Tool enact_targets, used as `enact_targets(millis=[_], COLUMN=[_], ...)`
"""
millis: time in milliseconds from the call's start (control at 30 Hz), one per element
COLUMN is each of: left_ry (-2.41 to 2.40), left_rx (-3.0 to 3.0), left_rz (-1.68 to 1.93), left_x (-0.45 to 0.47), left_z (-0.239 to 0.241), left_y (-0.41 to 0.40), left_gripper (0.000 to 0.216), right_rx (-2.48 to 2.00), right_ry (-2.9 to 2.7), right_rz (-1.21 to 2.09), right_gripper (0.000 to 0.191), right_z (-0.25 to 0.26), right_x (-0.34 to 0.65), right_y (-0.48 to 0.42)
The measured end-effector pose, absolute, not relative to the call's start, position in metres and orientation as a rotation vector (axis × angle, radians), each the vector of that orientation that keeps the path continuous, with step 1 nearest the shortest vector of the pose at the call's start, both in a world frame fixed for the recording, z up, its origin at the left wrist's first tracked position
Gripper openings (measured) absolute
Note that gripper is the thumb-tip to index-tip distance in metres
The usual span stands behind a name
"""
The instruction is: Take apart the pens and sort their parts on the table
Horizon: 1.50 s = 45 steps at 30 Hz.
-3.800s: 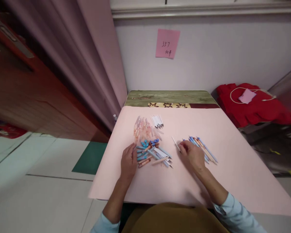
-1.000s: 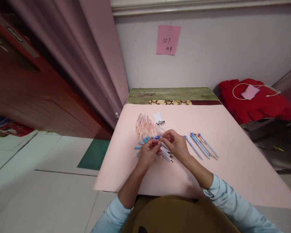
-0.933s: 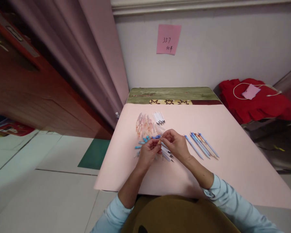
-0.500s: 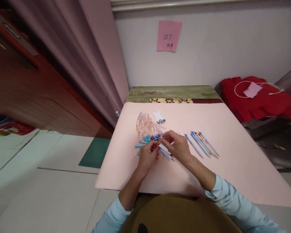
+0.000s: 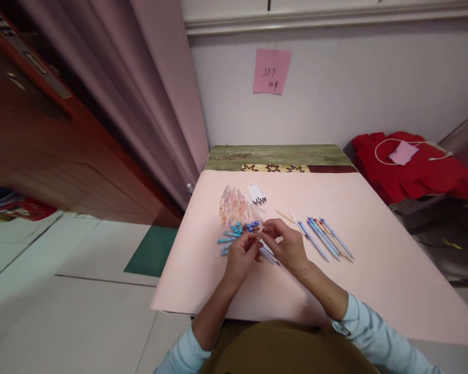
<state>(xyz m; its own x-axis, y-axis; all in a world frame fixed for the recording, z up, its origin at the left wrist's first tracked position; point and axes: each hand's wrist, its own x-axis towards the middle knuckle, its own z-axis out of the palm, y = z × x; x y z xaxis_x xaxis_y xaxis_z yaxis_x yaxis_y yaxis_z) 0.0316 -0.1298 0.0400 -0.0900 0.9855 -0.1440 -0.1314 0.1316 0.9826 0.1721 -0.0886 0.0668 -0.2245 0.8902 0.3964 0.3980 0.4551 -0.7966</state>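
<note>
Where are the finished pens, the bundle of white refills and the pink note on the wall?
finished pens (image 5: 324,238), head view, middle of the row of barrels.
white refills (image 5: 257,193), head view, middle of the bundle.
pink note (image 5: 272,71), head view, centre of the paper.

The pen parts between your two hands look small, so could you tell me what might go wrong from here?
1. The left hand and right hand pinch a small pen part above the loose parts pile; if it slips, it may be lost among them.
2. A forearm sweep could scatter the row of finished pens beside the right hand.
</note>
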Motion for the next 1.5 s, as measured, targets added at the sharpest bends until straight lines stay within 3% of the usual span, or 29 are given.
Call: enact_targets(millis=[233,433,933,1100,1300,1500], left_ry=[1.498,1.769,1.755,1.757,1.718,1.869], left_rx=[1.311,1.61,2.048,2.155,2.107,1.614], left_rz=[1.234,1.251,1.283,1.295,1.428,1.672], left_x=[0.028,0.015,0.027,0.027,0.028,0.013], left_z=[0.043,0.03,-0.014,-0.021,-0.014,-0.005], left_y=[-0.133,-0.143,-0.152,-0.148,-0.148,-0.153], left_gripper=[0.018,0.026,0.039,0.031,0.027,0.022], right_rx=[-0.99,-1.098,-1.165,-1.182,-1.503,-1.559], right_ry=[-1.933,-2.017,-1.78,-1.619,-1.817,-2.067], right_rz=[0.408,0.516,0.571,0.573,0.489,0.588], right_gripper=[0.009,0.01,0.018,0.024,0.025,0.03], right_z=[0.067,0.055,0.037,0.044,0.035,0.028], right_x=[0.174,0.172,0.184,0.199,0.211,0.2], right_y=[-0.09,-0.094,-0.109,-0.104,-0.068,-0.058])
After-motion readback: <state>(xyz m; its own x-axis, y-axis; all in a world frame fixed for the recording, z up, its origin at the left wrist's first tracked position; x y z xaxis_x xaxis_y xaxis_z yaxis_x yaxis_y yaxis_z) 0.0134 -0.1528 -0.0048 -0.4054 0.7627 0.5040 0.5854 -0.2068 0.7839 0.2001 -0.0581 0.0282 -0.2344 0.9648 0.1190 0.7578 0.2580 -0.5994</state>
